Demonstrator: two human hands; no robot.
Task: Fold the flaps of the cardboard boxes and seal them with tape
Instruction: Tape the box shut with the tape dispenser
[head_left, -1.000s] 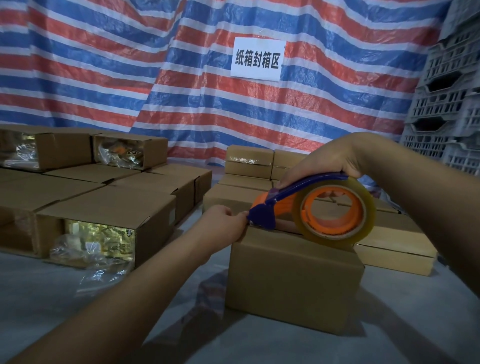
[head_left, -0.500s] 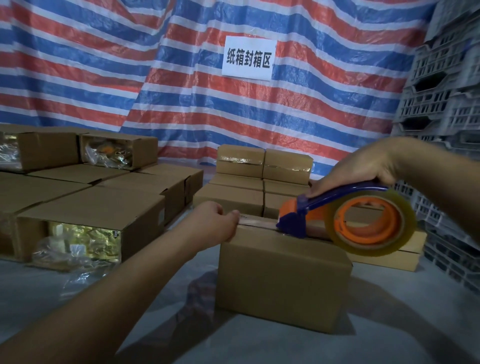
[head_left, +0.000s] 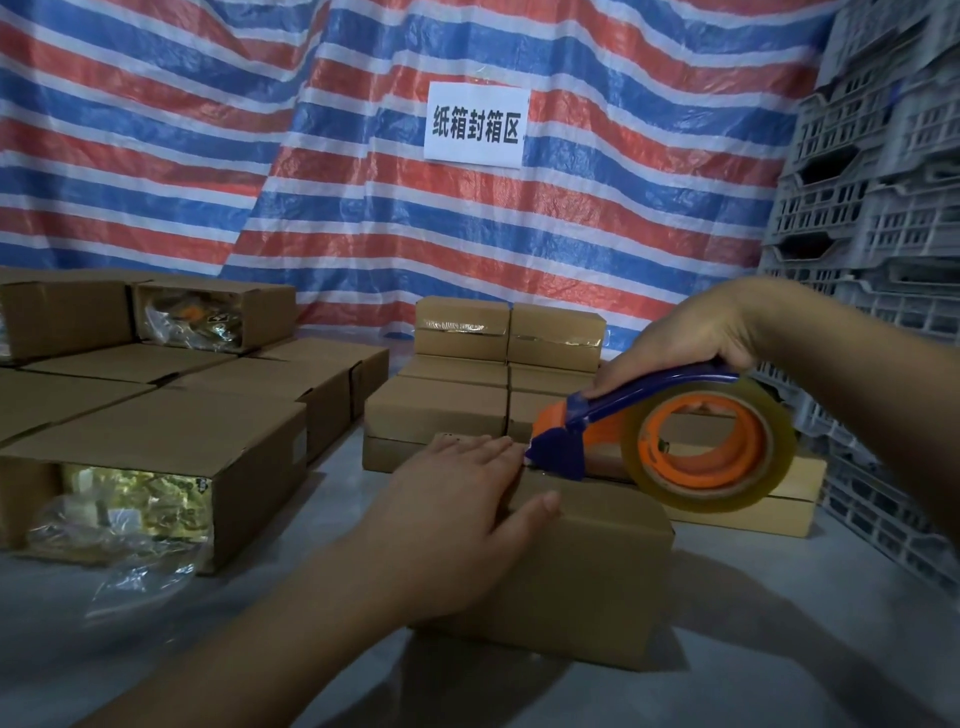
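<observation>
With the box (head_left: 561, 566) on the floor in front, the left hand (head_left: 457, 499) presses flat and open on its top while the right hand (head_left: 691, 338) grips the tape dispenser (head_left: 649, 441) at the seam, so taping is underway and next needs a steady pull along it.

head-worn view, facing forward and down, close over box (head_left: 571, 566)

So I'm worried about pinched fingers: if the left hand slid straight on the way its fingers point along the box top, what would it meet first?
Probably the blue nose of the blue-and-orange tape dispenser: the left hand's fingertips already sit almost against it on the brown cardboard box.
</observation>
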